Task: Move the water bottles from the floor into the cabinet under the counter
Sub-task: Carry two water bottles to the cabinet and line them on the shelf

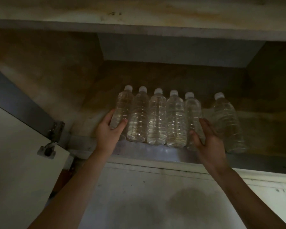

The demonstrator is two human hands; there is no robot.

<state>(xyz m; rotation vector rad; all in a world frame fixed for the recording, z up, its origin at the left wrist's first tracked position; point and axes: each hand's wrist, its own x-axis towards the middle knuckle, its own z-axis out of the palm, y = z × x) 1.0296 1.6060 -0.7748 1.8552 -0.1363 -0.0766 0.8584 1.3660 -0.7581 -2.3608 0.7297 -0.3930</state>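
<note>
Several clear water bottles with white caps stand inside the dim cabinet near its front edge. They form a tight row, from the leftmost bottle to the row's right end bottle. One more bottle stands apart to the right. My left hand grips the leftmost bottle low down, thumb across its front. My right hand has straight fingers laid against the right side of the row's end bottle.
The cabinet door hangs open at the left on a metal hinge. The counter edge runs overhead. White floor lies below the cabinet's front sill. Bare cabinet floor shows behind and right of the bottles.
</note>
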